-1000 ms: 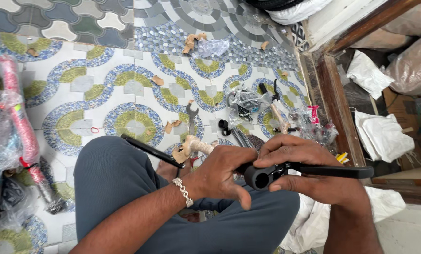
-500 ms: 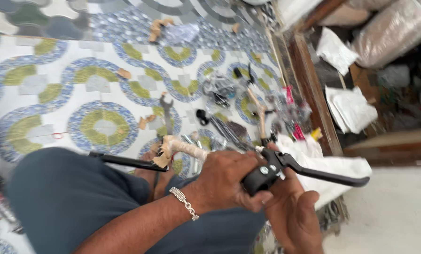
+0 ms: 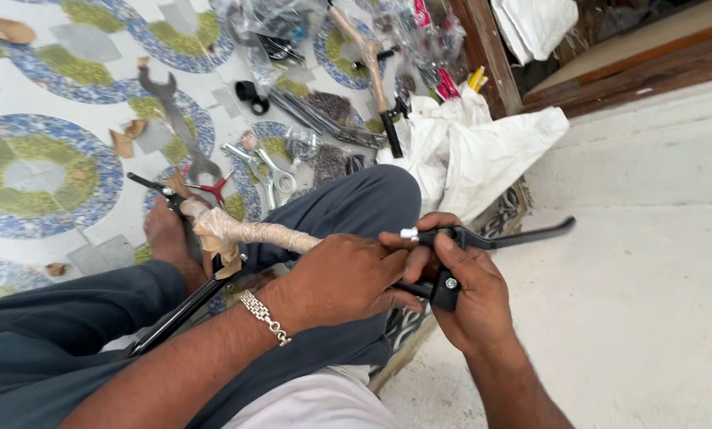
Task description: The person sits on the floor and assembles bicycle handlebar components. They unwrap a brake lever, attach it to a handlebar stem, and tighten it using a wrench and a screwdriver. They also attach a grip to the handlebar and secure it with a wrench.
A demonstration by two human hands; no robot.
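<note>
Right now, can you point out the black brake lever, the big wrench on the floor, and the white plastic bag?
Black brake lever (image 3: pixel 523 235), head view, on the middle of its long blade.
Wrench (image 3: pixel 177 119), head view, on its shaft.
White plastic bag (image 3: pixel 483 151), head view, on its crumpled middle.

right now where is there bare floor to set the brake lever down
Bare grey floor lies right of the right hand, below the white bag. Mosaic tile is free left of the foot. It is crowded around the spanners and packets above the knee.
</note>
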